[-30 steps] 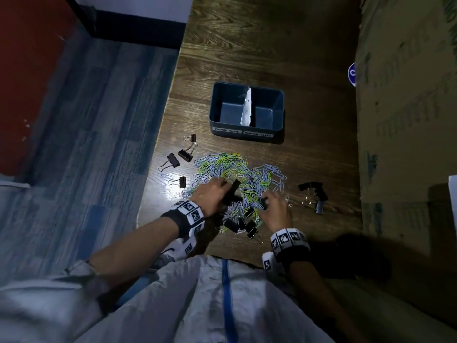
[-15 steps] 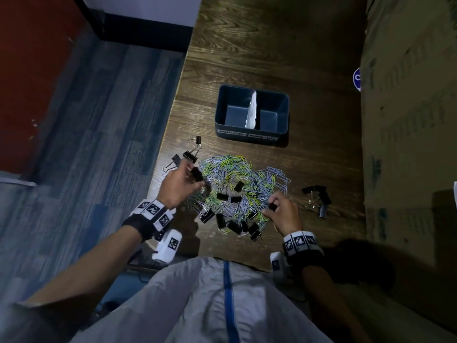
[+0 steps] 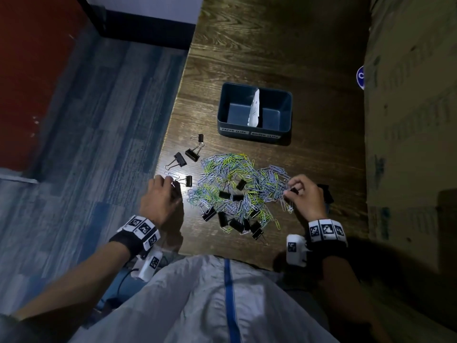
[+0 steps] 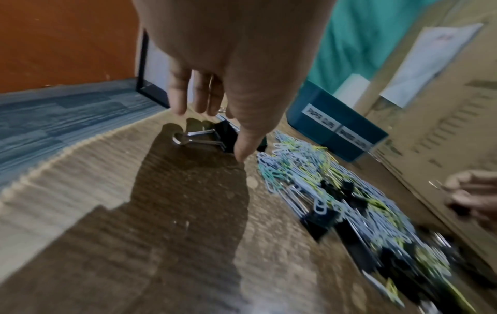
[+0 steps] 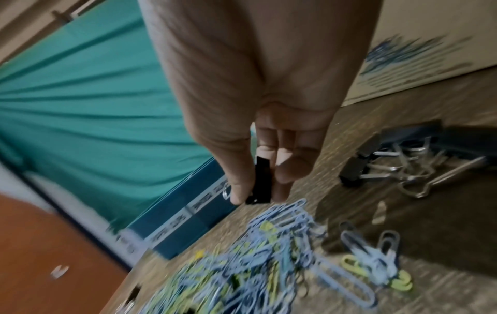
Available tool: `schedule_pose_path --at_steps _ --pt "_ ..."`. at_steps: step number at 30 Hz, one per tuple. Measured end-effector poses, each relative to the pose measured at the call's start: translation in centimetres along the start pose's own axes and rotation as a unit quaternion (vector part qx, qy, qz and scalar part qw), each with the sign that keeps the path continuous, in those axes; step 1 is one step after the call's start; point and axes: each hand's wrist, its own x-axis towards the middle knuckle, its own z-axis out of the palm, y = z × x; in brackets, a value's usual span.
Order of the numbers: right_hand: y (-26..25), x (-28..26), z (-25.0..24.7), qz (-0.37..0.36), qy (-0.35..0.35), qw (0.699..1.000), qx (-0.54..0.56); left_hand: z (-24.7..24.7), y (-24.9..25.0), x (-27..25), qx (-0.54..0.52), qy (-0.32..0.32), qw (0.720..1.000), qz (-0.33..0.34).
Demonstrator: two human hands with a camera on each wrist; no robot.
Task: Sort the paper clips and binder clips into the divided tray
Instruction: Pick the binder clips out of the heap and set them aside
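Note:
A dark blue divided tray [image 3: 254, 131] stands on the wooden table, its front labelled paper clips on the left and binder clips on the right, with a white divider [image 3: 254, 107] between them. Nearer me lies a mixed pile of blue and green paper clips [image 3: 230, 174] with black binder clips [image 3: 223, 194] in it. My left hand [image 3: 170, 180] hangs with straight fingers over a binder clip [image 4: 204, 136] at the pile's left and holds nothing. My right hand [image 3: 289, 191] pinches a small black binder clip [image 5: 262, 180] between thumb and fingers at the pile's right edge.
Three more binder clips [image 3: 191, 154] lie left of the pile, close to the table's left edge [image 3: 170, 134]. Another cluster of binder clips [image 5: 390, 161] lies behind my right hand. A large cardboard box [image 3: 408, 120] walls off the right side.
My left hand carried a binder clip left out of the pile and let it go beside the left group. My right hand moved right to the pile's edge, pinching a binder clip.

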Motion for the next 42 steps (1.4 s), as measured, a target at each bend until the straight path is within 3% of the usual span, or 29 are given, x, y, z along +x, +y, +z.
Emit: schedule_pose_path --at_steps 2,6,9,12,18,23,27,31,39,42 --pt "0.7 0.4 -0.9 0.046 0.054 0.997 0.008 0.0 1.5 -0.4 -0.001 0.003 0.999 0.052" --pt "3.5 1.5 -2.6 0.127 0.158 0.979 0.003 0.2 4.4 -1.4 -0.030 -0.083 0.991 0.101" --pt "6.4 2.1 -3.2 0.175 0.176 0.969 0.000 1.1 6.0 -1.2 -0.008 -0.114 0.986 0.123" --pt "8.0 2.2 -2.9 0.185 0.173 0.967 -0.014 0.9 6.3 -0.5 -0.002 -0.100 0.985 0.141" --pt "8.1 1.8 -2.4 0.150 0.177 0.969 -0.083 -2.6 2.8 2.9 -0.001 0.018 0.999 0.040" --pt "6.1 1.1 -1.0 0.070 0.222 0.970 -0.063 -1.6 -1.5 6.3 0.112 -0.072 0.990 0.042" --pt "3.6 -0.1 0.5 -0.010 0.187 0.980 -0.067 -1.5 -1.0 7.4 0.135 -0.103 0.983 0.068" --pt "2.2 -0.9 2.8 -0.052 0.136 0.986 -0.077 -1.9 0.7 7.9 0.148 -0.089 0.982 0.080" --pt "1.2 -1.7 8.1 -0.132 0.012 0.983 -0.123 -2.1 5.8 8.8 0.005 -0.099 0.990 0.098" --pt "-0.5 -1.7 9.6 -0.189 -0.005 0.970 -0.155 -1.2 7.7 7.6 -0.031 -0.109 0.983 0.143"
